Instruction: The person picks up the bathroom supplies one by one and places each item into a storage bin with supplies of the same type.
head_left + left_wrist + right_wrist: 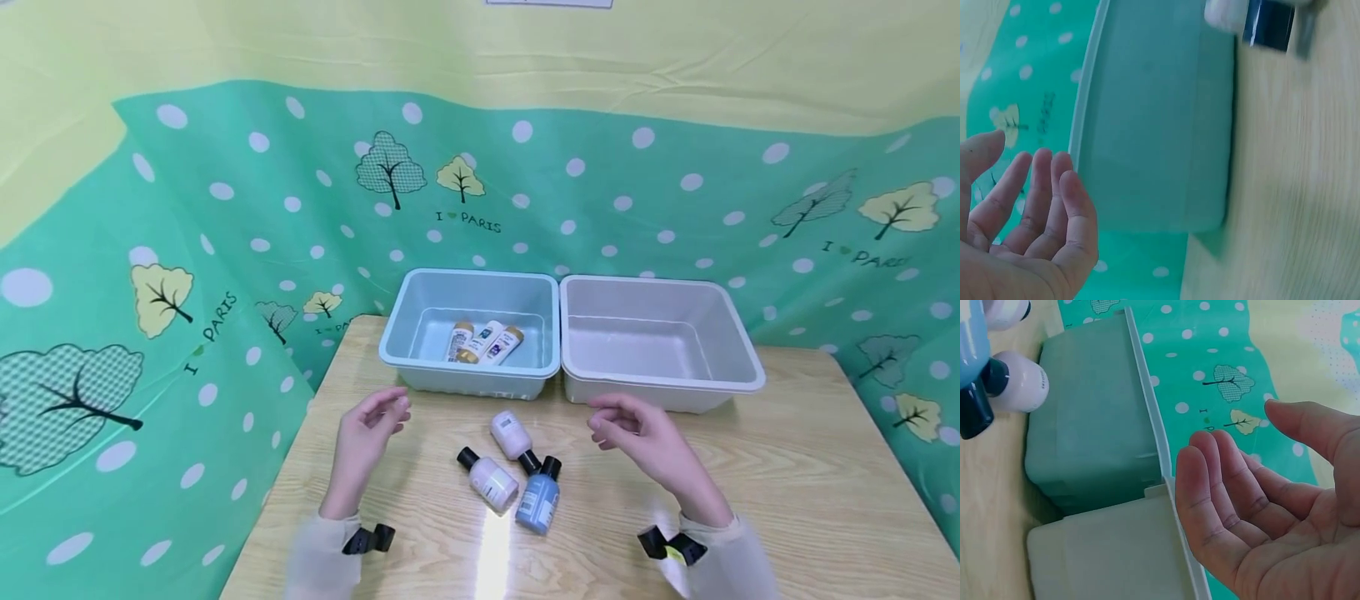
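Can see blue bottle [537, 502] lying on tabletop [810, 467], aiming long axis and cap toward grey bin [690, 399]; left, lower pale bottle [493, 486], pointing cap far-left; beyond, upper pale bottle [512, 434], pointing cap near-right. Cannot read labels; see blue bottle cut off in right wrist view. Find left hand [366, 446] and right hand [648, 442] relaxed, grip parted, holding nothing.

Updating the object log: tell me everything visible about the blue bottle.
The blue bottle looks like glossy plastic, with its black cap on and a pale printed label too small to read. It lies on its side on the wooden table, cap pointing away from the person and slightly right. The upper lilac bottle has its capped end at the blue one's shoulder; contact is unclear. The lower lilac bottle lies close on its left. Neither hand touches it.
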Motion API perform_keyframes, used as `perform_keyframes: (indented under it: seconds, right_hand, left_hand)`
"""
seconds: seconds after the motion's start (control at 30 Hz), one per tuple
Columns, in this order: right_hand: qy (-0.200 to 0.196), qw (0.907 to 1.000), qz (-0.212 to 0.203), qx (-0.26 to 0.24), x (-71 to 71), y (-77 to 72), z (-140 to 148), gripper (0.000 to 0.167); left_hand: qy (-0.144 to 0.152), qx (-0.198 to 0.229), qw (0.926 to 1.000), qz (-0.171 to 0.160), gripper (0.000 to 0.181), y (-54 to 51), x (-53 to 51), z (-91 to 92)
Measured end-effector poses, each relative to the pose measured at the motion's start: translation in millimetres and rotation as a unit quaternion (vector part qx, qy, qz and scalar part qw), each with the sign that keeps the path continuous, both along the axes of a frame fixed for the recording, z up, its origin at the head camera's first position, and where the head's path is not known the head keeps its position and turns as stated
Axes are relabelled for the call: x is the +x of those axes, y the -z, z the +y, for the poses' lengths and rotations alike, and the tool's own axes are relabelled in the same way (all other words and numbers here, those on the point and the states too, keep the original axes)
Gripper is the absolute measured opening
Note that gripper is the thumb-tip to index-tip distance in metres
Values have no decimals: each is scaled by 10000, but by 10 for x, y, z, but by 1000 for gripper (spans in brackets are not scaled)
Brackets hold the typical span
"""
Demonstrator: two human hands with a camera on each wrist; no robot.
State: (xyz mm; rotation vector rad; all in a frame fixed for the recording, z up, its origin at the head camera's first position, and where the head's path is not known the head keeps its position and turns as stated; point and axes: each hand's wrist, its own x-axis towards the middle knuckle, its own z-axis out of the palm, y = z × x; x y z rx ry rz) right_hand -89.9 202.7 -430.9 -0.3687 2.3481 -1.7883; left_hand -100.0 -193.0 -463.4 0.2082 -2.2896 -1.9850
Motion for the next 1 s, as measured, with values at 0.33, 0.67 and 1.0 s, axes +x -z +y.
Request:
perform_keyframes:
  seconds: [0.33,0.67,1.0]
  right_hand:
    - [257,9994,208,-102,124,84,118,34]
    - [952,9931,689,20,48,102,462,29]
    - [2506,9633,585,764,-12,0,972,37]
  left_hand:
    - [686,-165,9970,319,23,-49,177,232]
    - [1031,-391,9936,252,31,27,163,285]
    - [1709,-1037,9794,277,31,-5,194,466]
